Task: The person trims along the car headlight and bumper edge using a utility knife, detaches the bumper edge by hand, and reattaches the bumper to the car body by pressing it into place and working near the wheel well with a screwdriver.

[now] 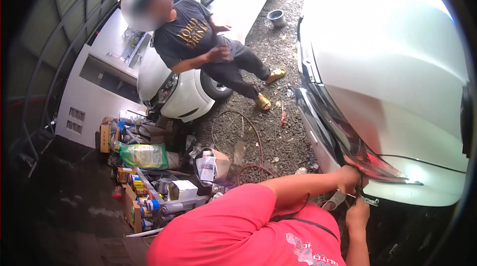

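Observation:
My left hand (350, 179) is at the lower corner of the white car's (417, 117) front end, just below the long lamp (370, 164). Its fingers are curled against the edge, partly hidden in shadow. Directly below it, my right hand (357, 214) is closed, with its fingers pointing up towards the left one. Something thin and dark shows between the two hands, too small to name. A small shiny metallic piece (370, 201) lies beside my right hand, under the car's edge.
A person (191, 32) in a dark shirt stands on gravel (233, 132) beside another white car (174, 94). A bucket (277, 18) is farther back. A red hose (259, 141) winds over the gravel. Cans, boxes and a green bag (144, 156) are piled left.

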